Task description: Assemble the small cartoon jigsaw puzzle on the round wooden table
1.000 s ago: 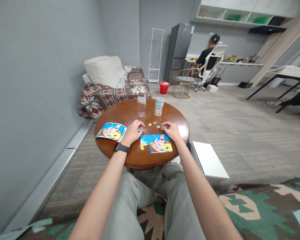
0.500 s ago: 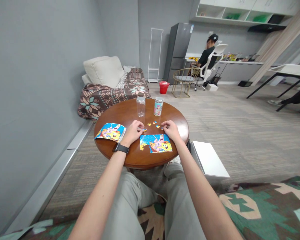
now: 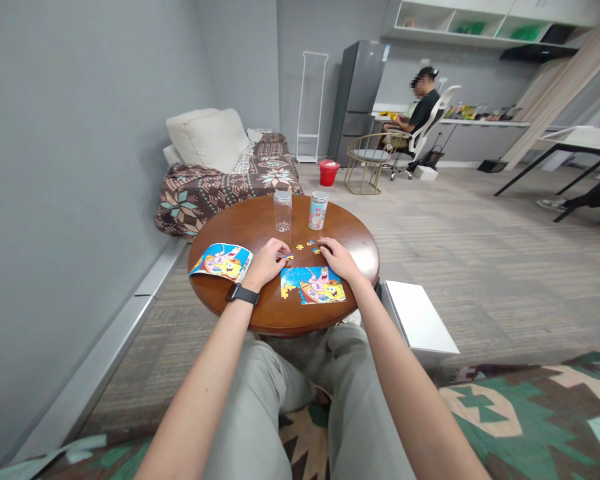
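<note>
A nearly assembled cartoon jigsaw puzzle [image 3: 313, 285] lies on the round wooden table [image 3: 240, 230] in front of me. My left hand [image 3: 267, 261], with a black watch on the wrist, rests curled at the puzzle's upper left corner and pinches a small puzzle piece [image 3: 286, 257]. My right hand [image 3: 336, 257] sits at the puzzle's upper right edge, fingers bent over the loose pieces [image 3: 306, 245] scattered just beyond. A printed reference picture [image 3: 222, 261] lies at the table's left.
A clear empty jar [image 3: 283, 211] and a labelled jar [image 3: 319, 211] stand at the table's far side. A white box [image 3: 417, 317] sits on the floor at the right. A blanket-covered sofa [image 3: 220, 177] lies behind. A person sits at a far desk [image 3: 414, 112].
My right hand has slid slightly left and forward toward the loose pieces. The left hand keeps its place. The view has tilted a little.
</note>
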A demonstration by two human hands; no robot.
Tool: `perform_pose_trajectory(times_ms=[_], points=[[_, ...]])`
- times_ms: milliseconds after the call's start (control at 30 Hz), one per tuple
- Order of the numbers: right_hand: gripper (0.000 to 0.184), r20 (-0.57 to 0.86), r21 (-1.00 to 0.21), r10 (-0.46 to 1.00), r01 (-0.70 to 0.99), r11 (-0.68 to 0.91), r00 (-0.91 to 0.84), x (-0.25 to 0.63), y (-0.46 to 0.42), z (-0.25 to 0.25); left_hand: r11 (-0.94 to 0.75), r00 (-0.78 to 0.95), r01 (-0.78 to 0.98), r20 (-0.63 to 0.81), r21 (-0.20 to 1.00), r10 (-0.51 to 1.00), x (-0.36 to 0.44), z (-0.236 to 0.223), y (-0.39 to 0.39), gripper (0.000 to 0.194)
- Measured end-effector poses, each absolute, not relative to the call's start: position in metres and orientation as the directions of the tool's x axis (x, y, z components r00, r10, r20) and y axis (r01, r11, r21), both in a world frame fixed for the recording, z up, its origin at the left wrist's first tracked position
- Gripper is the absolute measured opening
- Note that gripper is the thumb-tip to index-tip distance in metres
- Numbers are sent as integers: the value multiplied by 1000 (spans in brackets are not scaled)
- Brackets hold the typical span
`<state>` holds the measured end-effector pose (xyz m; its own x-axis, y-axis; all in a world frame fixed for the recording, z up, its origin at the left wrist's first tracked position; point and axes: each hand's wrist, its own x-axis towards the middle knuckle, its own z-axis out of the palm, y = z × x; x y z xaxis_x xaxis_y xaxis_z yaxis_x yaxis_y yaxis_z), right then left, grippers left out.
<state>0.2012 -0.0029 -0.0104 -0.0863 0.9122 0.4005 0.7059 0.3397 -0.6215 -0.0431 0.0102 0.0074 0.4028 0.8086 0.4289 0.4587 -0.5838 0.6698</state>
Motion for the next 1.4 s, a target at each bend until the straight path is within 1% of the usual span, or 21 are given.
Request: perform_pose_trajectory(times_ms=[100,233,300,500,633,800,867,967,1067,1133,1267,1400], points=[[34,406,-622,912,713,322,-57,202,-2,-11,-592,397,474,442,652,804,-43,9,9,24],[33,388,-553,911,756,351,-139,200,-4,-9,-592,403,448,439,670,803,-43,8,8,23],[33,380,-540,913,765,350,-149,199,-5,-7,-590,406,441,436,676,803,-42,8,8,23],[34,371,-575,922,752,321,-111,201,-2,-9,-576,415,441,412,688,811,-42,10,7,21],[32,373,-595,926,749,292,-66,201,-1,-12,-586,405,457,430,669,807,-42,11,6,23],[29,343,-604,939,760,242,-26,203,3,-9,-570,390,450,423,687,818,-42,10,6,20],[26,310,-574,950,789,217,-36,204,8,-4,-574,392,454,426,681,815,-42,9,7,20],[23,247,-468,965,860,204,-95,202,19,8,-594,405,457,440,662,802,-42,8,7,22],[20,274,-357,941,887,291,-199,192,30,18,-597,397,477,448,645,801,-42,8,8,23],[17,282,-312,928,891,329,-244,182,34,21,-589,387,501,445,634,808,-42,9,7,23],[18,254,-273,935,909,314,-247,164,39,19,-587,383,530,445,612,810,-42,10,6,22],[11,281,-276,929,907,318,-240,156,41,16,-593,417,530,422,606,805,-41,13,4,18]])
